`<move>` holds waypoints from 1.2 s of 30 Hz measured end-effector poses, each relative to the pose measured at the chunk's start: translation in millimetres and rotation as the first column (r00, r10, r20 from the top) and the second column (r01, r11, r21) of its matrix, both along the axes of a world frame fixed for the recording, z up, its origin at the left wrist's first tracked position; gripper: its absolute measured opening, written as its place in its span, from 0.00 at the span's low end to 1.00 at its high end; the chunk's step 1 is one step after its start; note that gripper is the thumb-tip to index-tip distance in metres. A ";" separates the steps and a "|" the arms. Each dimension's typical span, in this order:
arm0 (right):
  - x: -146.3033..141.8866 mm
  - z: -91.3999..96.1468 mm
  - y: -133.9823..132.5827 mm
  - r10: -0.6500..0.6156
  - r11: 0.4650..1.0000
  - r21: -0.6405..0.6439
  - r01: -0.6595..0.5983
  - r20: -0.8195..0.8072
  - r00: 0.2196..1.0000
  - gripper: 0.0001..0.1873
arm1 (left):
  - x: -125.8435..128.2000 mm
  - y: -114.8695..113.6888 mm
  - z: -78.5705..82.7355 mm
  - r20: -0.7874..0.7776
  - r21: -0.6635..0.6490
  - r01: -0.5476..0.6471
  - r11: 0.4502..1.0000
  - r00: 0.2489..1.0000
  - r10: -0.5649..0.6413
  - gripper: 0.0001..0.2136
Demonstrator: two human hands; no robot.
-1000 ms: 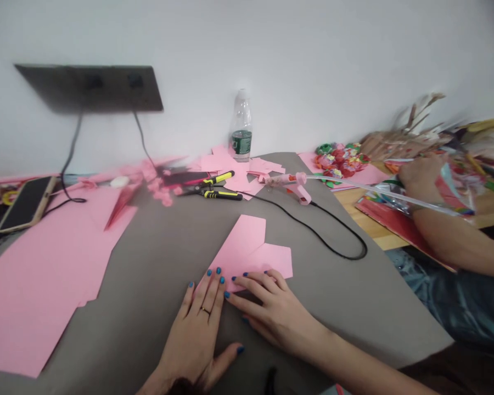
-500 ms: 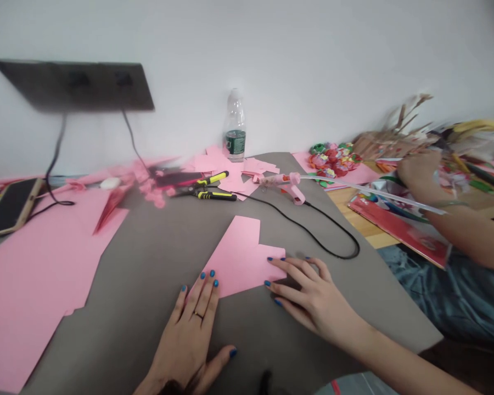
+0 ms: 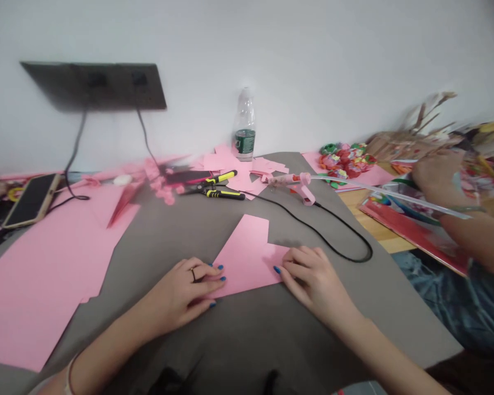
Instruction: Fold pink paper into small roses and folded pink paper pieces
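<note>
A smooth, flat piece of pink paper [image 3: 247, 255] lay in the middle of the smooth gray tabletop [image 3: 160, 236], near its front. It had straight edges, two blunt ends and a notch between them. The left hand [image 3: 185, 288] was at the paper's lower left corner. Its grip was loose, with the fingers a bit bent, their tips on the paper, and the thumb a little apart from them. The right hand [image 3: 316, 277] was at the paper's right end, fingers curled and thumb tip on the paper. I could not tell if that grip pinched the paper or just touched it.

Behind the paper lay pliers [image 3: 220, 186] with black and yellow handles, and a pink glue gun [image 3: 294, 184] with a bendy black cord [image 3: 333, 236]. Big, flat pink sheets [image 3: 53, 274] lay to the left. Farther back, a clear bottle [image 3: 245, 126] stood upright by small pink scraps [image 3: 218, 162].
</note>
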State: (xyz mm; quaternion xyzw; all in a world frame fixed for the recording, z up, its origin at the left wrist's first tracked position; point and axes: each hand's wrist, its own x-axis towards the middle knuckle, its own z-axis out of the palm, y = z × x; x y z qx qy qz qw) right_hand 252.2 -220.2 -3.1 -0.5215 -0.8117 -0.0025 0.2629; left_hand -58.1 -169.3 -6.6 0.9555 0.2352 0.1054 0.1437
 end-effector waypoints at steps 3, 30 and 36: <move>-39.8 -2.2 17.9 0.091 0.993 -0.064 -0.095 -0.070 0.993 0.23 | 2.8 -4.4 0.2 -0.001 0.069 -0.012 0.998 1.000 0.012 0.17; -94.2 -41.0 54.3 -0.034 0.994 -0.101 0.047 0.126 0.991 0.24 | 6.3 -83.1 -24.2 -0.045 0.402 -0.184 0.897 0.975 0.220 0.23; -93.4 -42.3 55.2 -0.028 0.995 -0.087 0.040 0.131 0.991 0.24 | 23.0 -92.9 -40.8 -0.195 0.278 -0.098 0.956 0.968 0.156 0.35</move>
